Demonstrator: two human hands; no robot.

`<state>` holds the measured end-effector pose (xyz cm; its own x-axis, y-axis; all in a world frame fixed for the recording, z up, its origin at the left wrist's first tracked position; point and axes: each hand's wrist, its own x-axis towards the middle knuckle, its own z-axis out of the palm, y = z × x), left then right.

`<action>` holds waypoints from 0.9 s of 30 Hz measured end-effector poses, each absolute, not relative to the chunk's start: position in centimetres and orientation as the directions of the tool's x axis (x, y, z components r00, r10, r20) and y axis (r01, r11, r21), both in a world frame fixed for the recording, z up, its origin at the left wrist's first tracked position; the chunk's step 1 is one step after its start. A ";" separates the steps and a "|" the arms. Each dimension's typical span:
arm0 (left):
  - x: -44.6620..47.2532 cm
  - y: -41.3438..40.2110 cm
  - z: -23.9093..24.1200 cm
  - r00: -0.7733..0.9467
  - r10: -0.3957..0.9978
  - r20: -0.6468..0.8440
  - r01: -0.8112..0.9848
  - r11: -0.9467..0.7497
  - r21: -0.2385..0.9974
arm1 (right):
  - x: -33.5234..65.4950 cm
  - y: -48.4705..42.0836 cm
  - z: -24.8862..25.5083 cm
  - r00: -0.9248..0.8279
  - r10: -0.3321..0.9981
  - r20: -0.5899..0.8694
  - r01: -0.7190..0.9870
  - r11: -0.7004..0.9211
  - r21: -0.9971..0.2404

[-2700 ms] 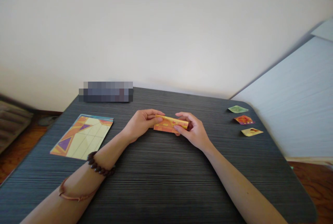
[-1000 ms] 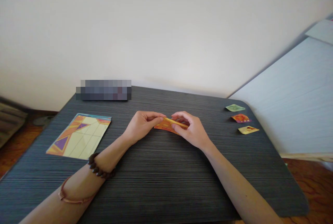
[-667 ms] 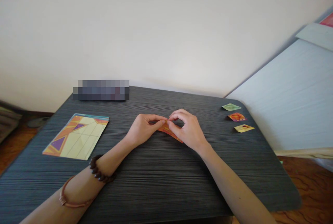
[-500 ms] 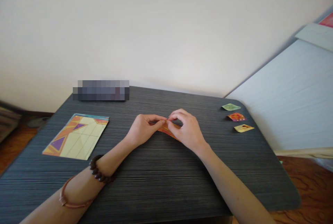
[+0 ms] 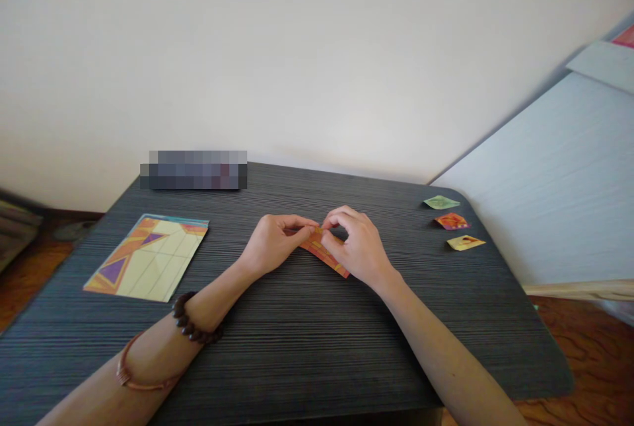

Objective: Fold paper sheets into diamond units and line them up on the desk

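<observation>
Orange paper [image 5: 324, 256] over table [image 5: 297, 353], left hand [image 5: 270, 245] pinching its far-left end. Long axis slants rightward and nearer, partly behind right hand [image 5: 359, 248]; right grip by upper edge, pinching or loose, cannot tell.

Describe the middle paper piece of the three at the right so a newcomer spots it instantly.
Follow the dark table past the right hand toward its far right corner. There lies the middle paper piece. Between a green piece and a yellow piece, it alone of the three is red-orange.
</observation>
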<state>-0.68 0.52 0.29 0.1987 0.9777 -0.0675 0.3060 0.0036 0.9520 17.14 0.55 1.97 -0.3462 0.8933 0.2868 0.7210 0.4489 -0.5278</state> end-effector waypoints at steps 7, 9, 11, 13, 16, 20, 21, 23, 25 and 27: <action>-1.5 1.1 -0.2 0.171 0.984 -0.055 0.299 0.001 0.954 | 18.1 0.6 2.3 -0.348 0.914 0.207 0.754 0.405 -0.517; -1.6 1.2 -0.3 0.177 0.982 -0.064 0.302 0.007 0.953 | 18.2 0.6 2.4 -0.370 0.912 0.180 0.762 0.408 -0.503; -1.6 1.1 -0.4 0.183 0.981 -0.068 0.312 0.008 0.950 | 18.2 0.7 2.4 -0.396 0.904 0.158 0.766 0.421 -0.486; -1.6 1.1 -0.3 0.189 0.980 -0.068 0.322 0.004 0.947 | 18.2 0.7 2.4 -0.419 0.897 0.141 0.767 0.433 -0.473; -1.9 1.3 -0.2 0.177 0.982 -0.066 0.329 0.004 0.944 | 18.5 0.7 2.3 -0.449 0.886 0.115 0.767 0.449 -0.458; -2.5 1.9 -0.3 0.114 0.993 -0.042 0.307 0.005 0.952 | 19.1 0.7 2.3 -0.501 0.859 0.106 0.743 0.489 -0.456; -2.7 2.0 -0.3 0.111 0.993 -0.044 0.298 0.009 0.955 | 19.3 0.7 2.3 -0.517 0.849 0.109 0.729 0.504 -0.463; -2.9 2.2 -0.4 0.118 0.991 -0.060 0.279 0.025 0.960 | 19.7 0.8 2.4 -0.548 0.829 0.112 0.700 0.528 -0.480; -3.0 2.3 -0.4 0.129 0.989 -0.078 0.270 0.041 0.962 | 20.0 0.9 2.3 -0.568 0.816 0.111 0.682 0.541 -0.492; -3.1 2.3 -0.3 0.143 0.986 -0.089 0.277 0.046 0.960 | 20.1 0.9 2.3 -0.575 0.812 0.102 0.679 0.543 -0.494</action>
<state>-3.06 2.29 -0.28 0.1434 0.9857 -0.0890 0.2769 0.0464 0.9598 20.12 0.94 2.25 -0.5749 0.8118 0.1022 0.6792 0.5431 -0.4937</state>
